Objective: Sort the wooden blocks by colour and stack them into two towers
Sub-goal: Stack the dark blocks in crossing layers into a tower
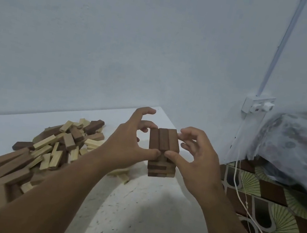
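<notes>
Dark tower (pixel 163 152) | between left hand (pixel 128 142) and right hand (pixel 196 159) | thumbs pinch top layer

Both thumbs meet right in front of the dark tower (pixel 163 154), hiding the middle of its near face, so the layers there can't be counted. The left hand (pixel 131 143) covers a few pale blocks (pixel 120 173) behind its wrist; only their ends peek out. The loose pile (pixel 27 156) runs off the left and bottom edges, its nearest blocks gone soft and blurry. On the right, the patterned bundle (pixel 297 139) is smeared, cut by the edge, and the white cable (pixel 243 203) leaves at the bottom.
</notes>
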Demonstrator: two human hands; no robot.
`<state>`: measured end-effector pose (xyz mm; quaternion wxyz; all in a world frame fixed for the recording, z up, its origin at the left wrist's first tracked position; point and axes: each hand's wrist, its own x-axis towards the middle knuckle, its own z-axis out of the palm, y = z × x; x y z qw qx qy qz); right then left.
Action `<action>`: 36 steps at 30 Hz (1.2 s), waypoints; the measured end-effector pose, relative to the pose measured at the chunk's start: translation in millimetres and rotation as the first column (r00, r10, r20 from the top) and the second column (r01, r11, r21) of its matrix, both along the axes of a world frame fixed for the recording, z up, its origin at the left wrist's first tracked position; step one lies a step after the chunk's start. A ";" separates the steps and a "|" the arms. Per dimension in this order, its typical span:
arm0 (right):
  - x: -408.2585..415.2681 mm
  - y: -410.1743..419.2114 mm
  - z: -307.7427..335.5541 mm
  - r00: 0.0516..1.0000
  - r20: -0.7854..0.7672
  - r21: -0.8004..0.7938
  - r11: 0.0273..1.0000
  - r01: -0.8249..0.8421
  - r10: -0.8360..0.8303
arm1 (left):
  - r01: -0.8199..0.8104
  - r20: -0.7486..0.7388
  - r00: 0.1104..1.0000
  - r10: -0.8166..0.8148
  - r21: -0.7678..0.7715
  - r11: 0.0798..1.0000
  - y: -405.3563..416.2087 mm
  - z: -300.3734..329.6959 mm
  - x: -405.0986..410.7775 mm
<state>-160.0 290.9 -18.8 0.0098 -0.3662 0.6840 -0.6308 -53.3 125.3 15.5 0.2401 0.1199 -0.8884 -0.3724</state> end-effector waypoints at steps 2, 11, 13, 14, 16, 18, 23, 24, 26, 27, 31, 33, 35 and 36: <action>-1.0 -1.4 -2.4 1.000 0.015 -0.006 1.000 0.007 -0.006 | -0.006 0.006 1.000 0.006 0.002 1.000 -0.9 -3.9 -2.4; -6.5 7.5 -6.2 0.998 -0.007 0.006 0.998 0.056 -0.056 | -0.029 -0.005 1.000 0.029 0.047 0.998 -4.0 -10.2 0.8; -6.3 8.4 -6.6 0.997 -0.037 -0.007 0.998 0.061 -0.061 | -0.041 -0.018 0.999 0.042 0.062 0.997 -5.9 -10.3 2.8; -5.6 7.8 -7.0 0.997 -0.044 -0.009 0.998 0.058 -0.058 | -0.045 -0.020 0.999 0.046 0.067 0.997 -6.6 -10.5 3.6; -3.6 5.7 -7.4 0.998 -0.045 -0.001 0.999 0.054 -0.054 | -0.049 -0.017 0.999 0.050 0.072 0.996 -7.8 -11.1 4.6; -2.7 4.2 -7.7 0.998 -0.037 0.004 0.999 0.053 -0.053 | -0.051 -0.015 0.999 0.052 0.078 0.996 -8.0 -11.5 5.3; -2.3 4.1 -6.6 0.998 -0.030 -0.002 0.999 0.046 -0.046 | -0.055 -0.008 0.998 0.056 0.085 0.995 -8.2 -11.8 5.5; -2.1 4.4 -6.6 0.998 -0.033 -0.003 0.999 0.046 -0.046 | -0.052 -0.005 0.999 0.052 0.088 0.995 -7.9 -11.4 6.0; -0.7 5.7 -5.5 0.997 -0.045 0.010 0.998 0.062 -0.061 | -0.044 -0.013 0.999 0.045 0.109 0.993 -7.5 -8.5 9.5; 0.2 6.6 -4.0 0.995 -0.067 0.022 0.996 0.081 -0.079 | -0.045 -0.025 0.999 0.049 0.131 0.990 -8.0 -6.3 12.4; 16.5 5.0 11.4 0.931 -0.335 -0.016 0.989 0.146 -0.142 | -0.096 -0.043 0.994 0.103 0.148 0.984 -18.3 4.5 35.2; 37.0 -4.0 20.4 0.905 -0.417 -0.045 0.996 0.071 -0.084 | -0.127 -0.029 0.991 0.132 0.119 0.985 -27.4 8.8 53.7; 60.9 -18.8 26.3 0.911 -0.412 0.004 1.000 -0.015 0.015 | -0.184 -0.010 0.983 0.185 0.093 0.979 -38.4 12.4 75.4; 72.2 -27.8 28.4 0.920 -0.388 0.068 0.997 -0.041 0.064 | -0.216 -0.004 0.976 0.217 0.080 0.973 -43.8 14.0 86.1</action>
